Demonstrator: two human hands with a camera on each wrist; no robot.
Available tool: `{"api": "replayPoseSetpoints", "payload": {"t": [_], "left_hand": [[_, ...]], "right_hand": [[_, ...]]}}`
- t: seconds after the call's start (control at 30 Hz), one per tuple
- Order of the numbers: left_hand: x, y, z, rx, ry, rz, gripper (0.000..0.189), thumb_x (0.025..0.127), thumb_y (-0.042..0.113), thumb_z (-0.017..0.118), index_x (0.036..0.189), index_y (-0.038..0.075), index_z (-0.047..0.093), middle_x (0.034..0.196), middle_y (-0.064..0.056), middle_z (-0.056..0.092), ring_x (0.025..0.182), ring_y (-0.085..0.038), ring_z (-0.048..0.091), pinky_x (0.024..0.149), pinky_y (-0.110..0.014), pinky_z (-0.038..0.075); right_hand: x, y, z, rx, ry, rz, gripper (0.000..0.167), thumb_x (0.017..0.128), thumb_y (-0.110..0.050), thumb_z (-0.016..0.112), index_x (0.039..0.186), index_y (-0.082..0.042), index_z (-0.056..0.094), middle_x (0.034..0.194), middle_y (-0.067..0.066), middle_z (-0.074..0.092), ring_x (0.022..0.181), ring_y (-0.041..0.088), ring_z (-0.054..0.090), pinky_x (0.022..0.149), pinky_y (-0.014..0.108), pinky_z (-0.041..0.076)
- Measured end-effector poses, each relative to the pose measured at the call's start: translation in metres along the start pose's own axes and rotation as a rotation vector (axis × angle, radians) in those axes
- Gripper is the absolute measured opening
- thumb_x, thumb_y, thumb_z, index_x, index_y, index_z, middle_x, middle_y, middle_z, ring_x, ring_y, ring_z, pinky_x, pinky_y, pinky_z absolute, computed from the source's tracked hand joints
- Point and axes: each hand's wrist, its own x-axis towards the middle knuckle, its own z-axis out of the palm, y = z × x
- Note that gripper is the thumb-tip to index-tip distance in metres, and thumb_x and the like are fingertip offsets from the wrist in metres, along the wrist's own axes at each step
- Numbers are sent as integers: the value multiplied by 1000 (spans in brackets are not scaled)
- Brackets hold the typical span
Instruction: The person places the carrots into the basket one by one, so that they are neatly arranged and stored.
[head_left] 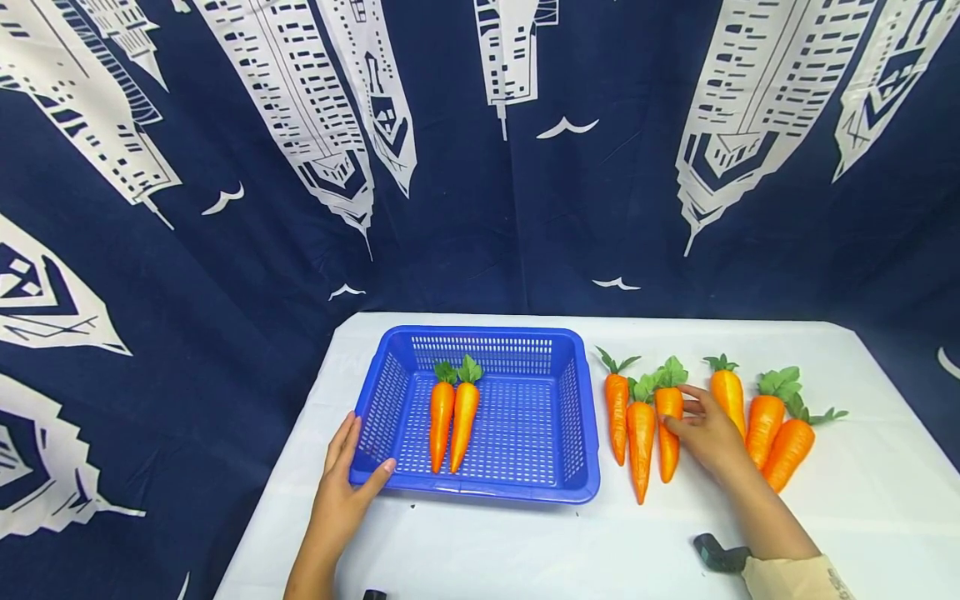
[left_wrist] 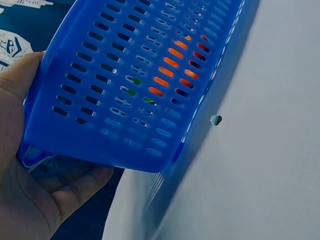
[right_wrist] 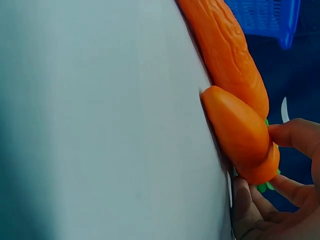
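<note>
My right hand [head_left: 705, 429] pinches an orange carrot [head_left: 668, 458] by its upper end, thumb on one side and fingers on the other. In the right wrist view this carrot [right_wrist: 237, 127] lies on the white surface beside another carrot [right_wrist: 227, 55]. My left hand [head_left: 343, 479] holds the near left corner of a blue plastic basket [head_left: 517, 493], thumb over the near rim and fingers along the left side. Inside the basket lie two carrots side by side, a darker orange one [head_left: 441, 425] and a lighter one [head_left: 465, 425], leaves pointing away.
Left of the held carrot lie two more carrots, one nearer [head_left: 641, 450] and one by the basket [head_left: 617, 417]. To the right are a yellowish carrot [head_left: 727, 396] and two thick ones [head_left: 765, 421]. A black object [head_left: 720, 554] sits by the right forearm. Behind hangs a navy cloth [head_left: 465, 233].
</note>
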Motion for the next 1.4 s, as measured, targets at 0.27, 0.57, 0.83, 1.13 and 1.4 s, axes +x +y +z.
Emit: {"api": "replayPoseSetpoints", "payload": {"t": [0.27, 0.57, 0.83, 1.13, 1.4], "left_hand": [[0, -1, 1, 5, 11, 8, 89, 91, 43, 74, 162, 23, 24, 170, 5, 14, 158, -31, 14, 122, -67, 17], [0, -1, 1, 7, 7, 1, 90, 90, 43, 75, 162, 23, 24, 170, 3, 15, 158, -31, 15, 122, -68, 17], [0, 0, 0, 16, 1, -7, 89, 92, 39, 74, 162, 22, 23, 171, 1, 14, 159, -32, 13, 122, -67, 16], [0, 0, 0, 10, -8, -6, 89, 92, 43, 73, 162, 22, 23, 171, 5, 12, 159, -32, 13, 122, -68, 16], [0, 1, -1, 9, -7, -10, 88, 93, 38, 74, 162, 20, 23, 171, 4, 12, 159, -33, 13, 122, -67, 16]], "right_hand": [[-5, -2, -7, 78, -7, 9, 76, 99, -28, 64, 158, -2, 24, 141, 36, 48, 124, 44, 58, 74, 8, 50], [-10, -10, -19, 58, 36, -16, 74, 98, -23, 65, 158, -3, 25, 141, 36, 46, 123, 46, 54, 71, 5, 47], [-17, -22, -30, 73, 42, -13, 76, 99, -26, 65, 160, -10, 22, 149, 36, 40, 128, 50, 50, 74, 12, 50], [-24, -43, -32, 93, 66, -80, 76, 100, -30, 65, 161, -14, 22, 149, 33, 40, 117, 32, 61, 86, 32, 60], [-26, -66, -28, 171, 63, -187, 73, 99, -22, 66, 159, -10, 26, 147, 31, 43, 89, -19, 55, 76, 6, 49]]}}
